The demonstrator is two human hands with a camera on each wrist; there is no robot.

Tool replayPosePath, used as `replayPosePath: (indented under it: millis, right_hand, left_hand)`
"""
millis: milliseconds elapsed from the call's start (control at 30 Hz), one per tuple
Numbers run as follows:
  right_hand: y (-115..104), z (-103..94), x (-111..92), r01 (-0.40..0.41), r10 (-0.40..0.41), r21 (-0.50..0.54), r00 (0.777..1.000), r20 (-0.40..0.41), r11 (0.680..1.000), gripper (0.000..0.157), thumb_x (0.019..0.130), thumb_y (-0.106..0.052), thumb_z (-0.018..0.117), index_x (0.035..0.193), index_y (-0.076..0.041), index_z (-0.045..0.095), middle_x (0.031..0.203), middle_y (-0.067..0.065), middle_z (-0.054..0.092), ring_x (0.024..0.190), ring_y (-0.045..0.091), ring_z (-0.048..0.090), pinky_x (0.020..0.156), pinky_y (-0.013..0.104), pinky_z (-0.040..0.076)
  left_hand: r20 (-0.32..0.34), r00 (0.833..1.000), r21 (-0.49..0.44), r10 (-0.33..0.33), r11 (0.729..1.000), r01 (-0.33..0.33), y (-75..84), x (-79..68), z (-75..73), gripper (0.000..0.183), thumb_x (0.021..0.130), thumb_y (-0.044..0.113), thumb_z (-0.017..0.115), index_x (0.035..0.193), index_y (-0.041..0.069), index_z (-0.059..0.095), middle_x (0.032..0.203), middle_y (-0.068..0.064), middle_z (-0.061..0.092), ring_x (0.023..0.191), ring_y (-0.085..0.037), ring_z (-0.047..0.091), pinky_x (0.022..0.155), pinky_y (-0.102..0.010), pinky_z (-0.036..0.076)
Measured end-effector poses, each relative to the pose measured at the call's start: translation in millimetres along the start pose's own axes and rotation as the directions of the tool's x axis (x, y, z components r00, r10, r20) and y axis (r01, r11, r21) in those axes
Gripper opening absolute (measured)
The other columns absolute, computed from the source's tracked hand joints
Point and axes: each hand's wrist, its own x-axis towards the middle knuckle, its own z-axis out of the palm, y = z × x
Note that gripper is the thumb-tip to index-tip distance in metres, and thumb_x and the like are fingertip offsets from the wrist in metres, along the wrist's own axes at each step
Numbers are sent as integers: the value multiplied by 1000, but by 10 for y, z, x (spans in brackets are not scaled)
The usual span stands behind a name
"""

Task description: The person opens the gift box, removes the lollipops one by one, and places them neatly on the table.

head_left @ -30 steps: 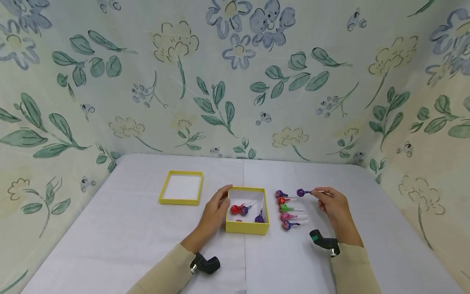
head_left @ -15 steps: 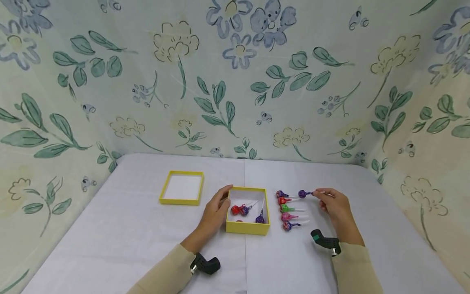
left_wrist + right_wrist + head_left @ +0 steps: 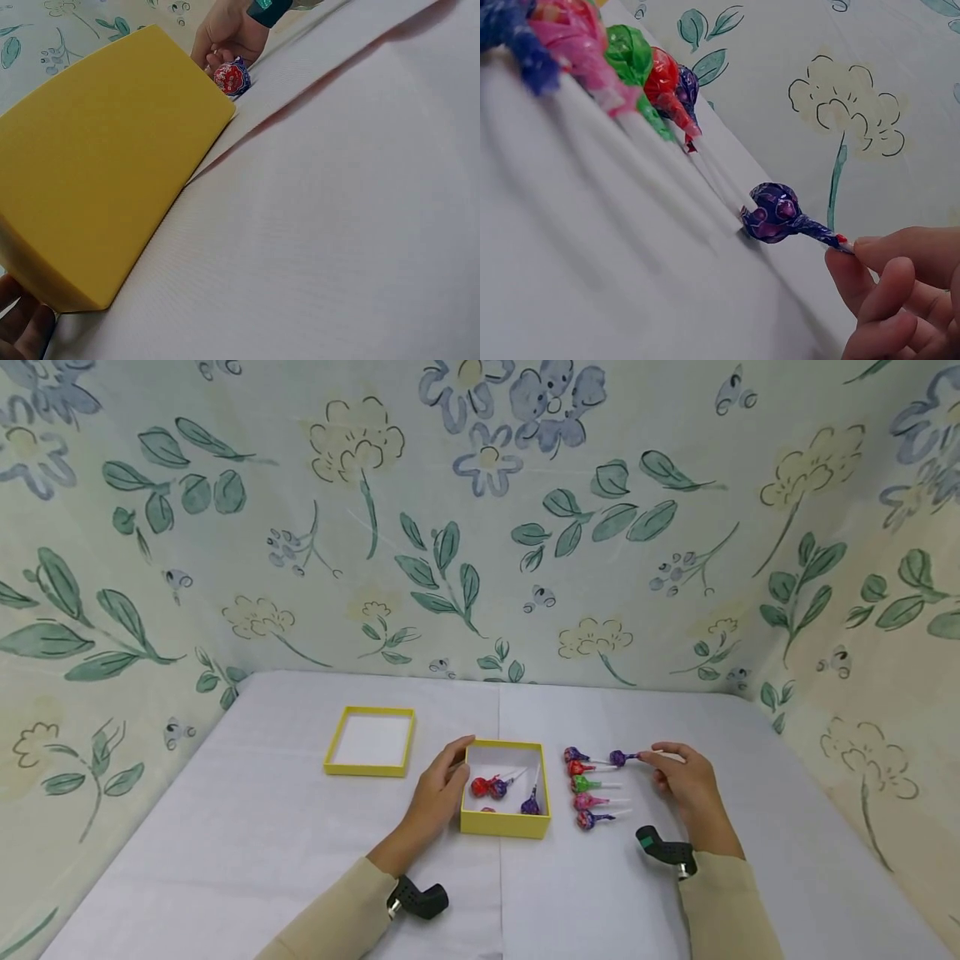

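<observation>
My right hand pinches the stick of a purple-wrapped lollipop between thumb and fingertips, its ball pointing left. In the head view that ball overlaps the stick ends of the two farthest lollipops in a column. The column holds a dark blue-purple one, a red one, a green one, a pink one and a blue-red one, sticks to the right. My left hand rests against the left side of a yellow box, fingertips at its far-left corner.
Inside the box lie a red lollipop, a blue-purple one and a purple one, with another partly hidden by the near wall. A yellow-rimmed lid lies at the back left on the white-covered table.
My right hand has shifted slightly right and nearer with the lollipop, whose ball has come closer to the stick ends of the column. The left hand and the box stay in place.
</observation>
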Motion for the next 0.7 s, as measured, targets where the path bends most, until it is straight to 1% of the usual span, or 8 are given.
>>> replayPosePath:
  millis: [133,233,333,367,433,567,633,700]
  right_hand:
    - [6,-13,-1,-7,7,6,1000,-14,1000,42,89,-24,70,124,-7,55,73,-3,61,57,7,51,49,21,45]
    - [12,-24,-4,-20,21,18,1000,-18,1000,39,92,-24,65,126,-6,56,83,-2,64,62,8,52,52,21,47]
    - [28,-40,5,-39,39,27,999,-29,999,39,95,-25,62,128,-6,57,94,-2,63,68,9,52,55,21,48]
    - [33,-45,8,-47,48,30,998,-33,998,39,94,-25,62,129,-7,57,96,-1,62,69,10,52,56,20,48]
    - [45,-58,16,-54,55,29,998,-44,998,40,93,-24,64,128,-7,58,94,-1,61,69,9,52,56,20,48]
    - [68,-81,43,-45,47,30,997,-61,999,40,90,-20,68,125,-5,58,80,-3,62,63,8,53,53,20,48]
    - [77,-86,52,-43,45,27,996,-71,999,39,88,-19,70,123,-4,59,77,-3,62,62,8,53,52,20,48]
    - [87,-89,64,-51,53,18,995,-83,999,38,89,-20,69,122,-6,59,79,-4,62,63,7,53,53,19,49]
  left_hand:
    - [1,1000,-2,4,1000,-4,1,-4,-5,43,102,17,44,140,38,44,144,6,44,131,-15,44,108,-37,39]
    - [4,1000,-4,4,1000,-4,3,-5,-6,43,102,18,44,140,37,44,144,6,44,132,-15,44,108,-36,38]
    - [4,1000,-6,2,1000,-2,2,-3,-5,43,102,18,44,140,37,44,144,6,44,131,-15,44,108,-36,38]
    - [4,1000,-7,2,1000,-2,1,-2,-4,43,102,18,44,140,37,44,144,6,44,131,-15,45,108,-36,38]
    - [3,1000,-8,2,1000,-2,-1,1,-3,43,102,17,44,140,38,44,144,6,45,131,-15,45,108,-36,38]
    - [2,1000,-11,2,1000,-2,-7,5,-1,44,102,16,44,140,39,44,144,6,45,131,-13,45,108,-35,38]
    - [3,1000,-12,3,1000,-3,-11,6,-2,44,102,16,44,141,36,44,144,6,44,131,-13,45,108,-35,38]
    - [3,1000,-11,6,1000,-6,-14,6,-2,43,102,16,44,142,31,44,144,6,44,131,-14,44,108,-35,38]
